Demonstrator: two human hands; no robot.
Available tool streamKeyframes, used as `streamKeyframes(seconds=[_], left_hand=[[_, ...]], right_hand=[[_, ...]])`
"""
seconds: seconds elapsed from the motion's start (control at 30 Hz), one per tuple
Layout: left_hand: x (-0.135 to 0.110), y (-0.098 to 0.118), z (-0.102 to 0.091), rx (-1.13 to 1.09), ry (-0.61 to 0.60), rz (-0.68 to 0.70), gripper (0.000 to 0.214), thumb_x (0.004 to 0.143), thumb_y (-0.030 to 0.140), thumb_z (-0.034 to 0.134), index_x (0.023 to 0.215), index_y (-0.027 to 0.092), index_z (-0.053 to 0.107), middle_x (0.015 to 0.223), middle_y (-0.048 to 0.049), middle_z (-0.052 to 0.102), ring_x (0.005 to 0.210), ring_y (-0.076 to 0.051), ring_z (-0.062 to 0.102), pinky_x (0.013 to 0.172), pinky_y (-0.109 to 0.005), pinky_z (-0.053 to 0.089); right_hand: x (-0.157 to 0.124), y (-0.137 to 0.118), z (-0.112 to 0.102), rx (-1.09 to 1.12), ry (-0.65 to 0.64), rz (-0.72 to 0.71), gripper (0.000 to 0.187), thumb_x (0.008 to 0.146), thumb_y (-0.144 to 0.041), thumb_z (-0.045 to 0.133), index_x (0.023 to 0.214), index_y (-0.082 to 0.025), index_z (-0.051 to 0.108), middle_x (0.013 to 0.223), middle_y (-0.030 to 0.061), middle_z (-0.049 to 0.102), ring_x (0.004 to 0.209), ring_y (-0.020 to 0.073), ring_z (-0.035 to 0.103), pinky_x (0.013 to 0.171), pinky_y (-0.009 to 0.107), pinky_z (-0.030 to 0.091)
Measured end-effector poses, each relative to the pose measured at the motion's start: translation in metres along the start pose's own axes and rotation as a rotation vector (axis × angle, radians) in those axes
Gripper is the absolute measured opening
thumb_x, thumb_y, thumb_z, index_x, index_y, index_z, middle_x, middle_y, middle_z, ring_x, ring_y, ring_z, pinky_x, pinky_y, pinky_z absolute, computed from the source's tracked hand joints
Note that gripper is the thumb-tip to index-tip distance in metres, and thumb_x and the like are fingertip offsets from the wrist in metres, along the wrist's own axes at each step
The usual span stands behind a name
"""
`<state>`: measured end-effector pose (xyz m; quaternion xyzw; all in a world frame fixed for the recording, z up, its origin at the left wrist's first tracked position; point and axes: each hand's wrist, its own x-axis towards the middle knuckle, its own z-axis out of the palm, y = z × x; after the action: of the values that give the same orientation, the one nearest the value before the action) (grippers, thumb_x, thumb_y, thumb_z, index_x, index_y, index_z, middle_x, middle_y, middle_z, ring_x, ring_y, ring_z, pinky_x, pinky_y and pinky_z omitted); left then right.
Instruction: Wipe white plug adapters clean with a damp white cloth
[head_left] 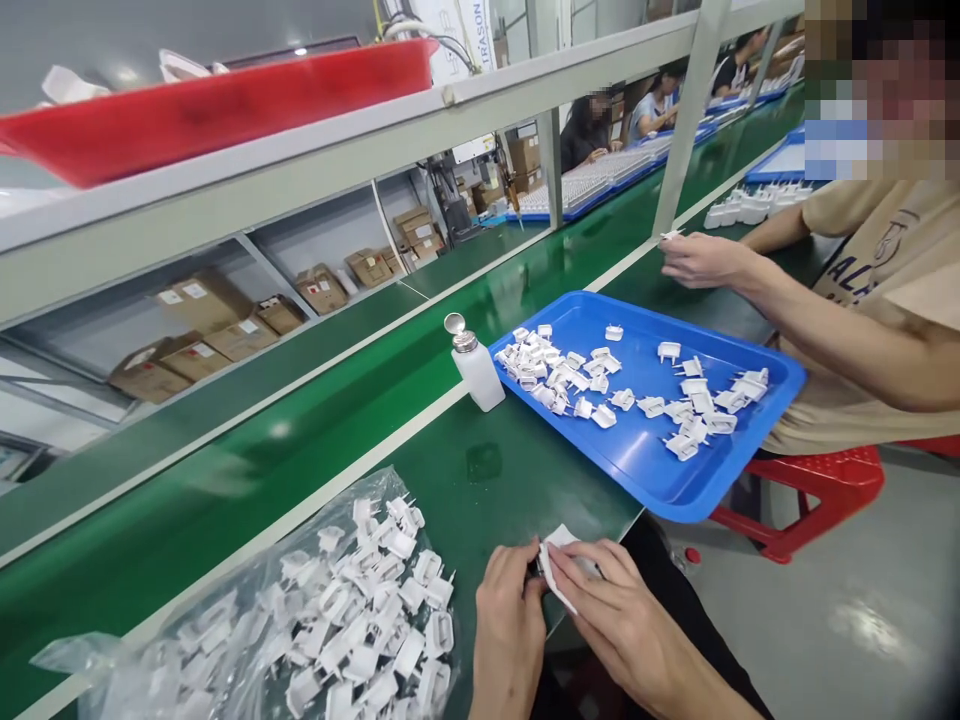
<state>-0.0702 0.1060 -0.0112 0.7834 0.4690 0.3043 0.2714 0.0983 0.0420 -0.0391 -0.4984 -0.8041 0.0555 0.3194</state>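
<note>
My left hand (pixel 508 615) and my right hand (pixel 619 625) meet at the near edge of the green bench. My right hand holds a small white cloth (pixel 559 565), folded around something. My left hand pinches a small part against that cloth; the part is mostly hidden by the fingers. A clear plastic bag (pixel 247 640) spread open with several white plug parts (pixel 375 620) lies just left of my left hand. A blue tray (pixel 660 475) with several more white plug parts (pixel 622 390) sits ahead and to the right.
A white pump bottle (pixel 478 368) stands by the tray's left corner. A co-worker on a red stool (pixel 810 495) sits at the right, a hand (pixel 701 260) holding a white part. A red tray (pixel 210 105) rests on the overhead shelf. Cardboard boxes (pixel 202 335) lie beyond the conveyor.
</note>
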Motion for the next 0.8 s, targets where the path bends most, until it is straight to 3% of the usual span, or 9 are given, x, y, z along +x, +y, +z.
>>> streamKeyframes(seconds=[0.2, 0.4, 0.57, 0.67, 0.8], left_hand=[[0.002, -0.006, 0.001, 0.004, 0.001, -0.013, 0.035, 0.085, 0.0, 0.048, 0.099, 0.02, 0.072, 0.089, -0.0057, 0.074, 0.081, -0.022, 0.07, 0.074, -0.033, 0.056], [0.004, -0.001, -0.004, 0.01, -0.085, -0.059, 0.034, 0.082, 0.0, 0.052, 0.101, 0.02, 0.072, 0.088, -0.0072, 0.072, 0.085, -0.024, 0.068, 0.078, -0.037, 0.055], [0.003, 0.011, -0.012, 0.009, -0.117, -0.034, 0.039, 0.078, 0.0, 0.055, 0.106, 0.02, 0.074, 0.093, -0.0079, 0.075, 0.087, -0.027, 0.067, 0.081, -0.04, 0.054], [-0.006, 0.015, -0.01, -0.003, -0.106, 0.0, 0.047, 0.079, 0.0, 0.053, 0.116, 0.022, 0.075, 0.104, -0.0093, 0.077, 0.098, -0.03, 0.067, 0.09, -0.043, 0.055], [-0.016, 0.016, -0.005, -0.028, -0.034, 0.017, 0.059, 0.082, 0.0, 0.051, 0.135, 0.021, 0.067, 0.128, -0.011, 0.073, 0.12, -0.032, 0.062, 0.106, -0.047, 0.049]], right_hand=[[0.009, -0.004, -0.015, -0.003, -0.024, -0.015, 0.053, 0.1, -0.011, 0.053, 0.153, -0.019, 0.045, 0.145, 0.0093, 0.064, 0.122, 0.0208, 0.061, 0.102, 0.041, 0.051], [0.026, -0.01, -0.017, 0.256, 0.017, 0.251, 0.045, 0.105, -0.02, 0.046, 0.149, -0.03, 0.053, 0.13, 0.006, 0.074, 0.114, 0.0246, 0.063, 0.101, 0.05, 0.049], [0.045, -0.008, -0.03, 0.337, 0.028, 0.294, 0.034, 0.106, -0.029, 0.045, 0.11, -0.032, 0.078, 0.112, 0.0036, 0.078, 0.105, 0.024, 0.065, 0.091, 0.044, 0.053], [0.043, -0.003, -0.037, 0.392, 0.078, 0.377, 0.035, 0.106, -0.038, 0.046, 0.11, -0.031, 0.079, 0.102, 0.0041, 0.078, 0.1, 0.0231, 0.068, 0.086, 0.038, 0.056], [0.024, 0.006, -0.04, 0.433, 0.228, 0.599, 0.049, 0.103, -0.052, 0.044, 0.116, -0.019, 0.079, 0.107, 0.0129, 0.077, 0.099, 0.0285, 0.072, 0.09, 0.041, 0.056]])
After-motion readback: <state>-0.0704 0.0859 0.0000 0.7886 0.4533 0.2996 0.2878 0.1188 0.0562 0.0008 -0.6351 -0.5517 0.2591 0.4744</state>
